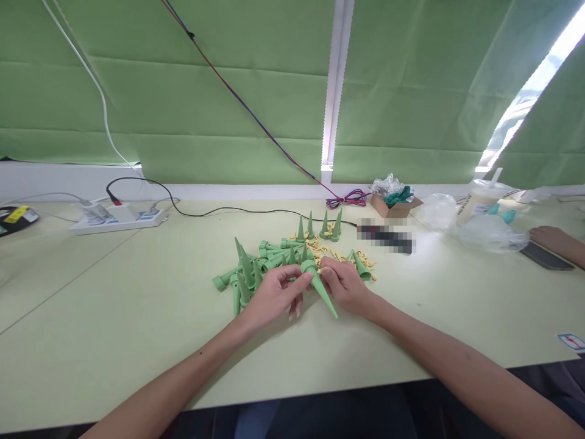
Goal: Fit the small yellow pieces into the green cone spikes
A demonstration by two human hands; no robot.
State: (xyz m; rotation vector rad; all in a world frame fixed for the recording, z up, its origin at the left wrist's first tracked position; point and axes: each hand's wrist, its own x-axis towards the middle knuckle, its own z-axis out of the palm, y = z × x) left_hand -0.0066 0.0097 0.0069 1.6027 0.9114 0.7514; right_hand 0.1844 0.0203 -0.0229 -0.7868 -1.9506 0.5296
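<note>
A green plastic plant-watering spike (322, 294) is pinched between the thumb and fingers of my left hand (278, 292). Its wide collar points up and away from me, its tip down toward the table's front. My right hand (345, 282) is closed in a pinch against the side of the collar; whatever its fingertips grip is hidden. Just behind both hands lies a pile of green spikes (247, 268), some standing on their collars, others on their sides. Small yellow plastic pieces (320, 247) are scattered among and behind them. Another green cone (362, 267) lies beyond my right hand.
Behind the pile stand several upright spikes (336, 227). Farther back are a pixelated dark object (386, 238) with a cable, a cardboard box (395, 206) and bundled wires (350, 198). A power strip (121, 219) sits left; a cup (478, 201), phone (546, 255) and another person's hand (548, 236) are right.
</note>
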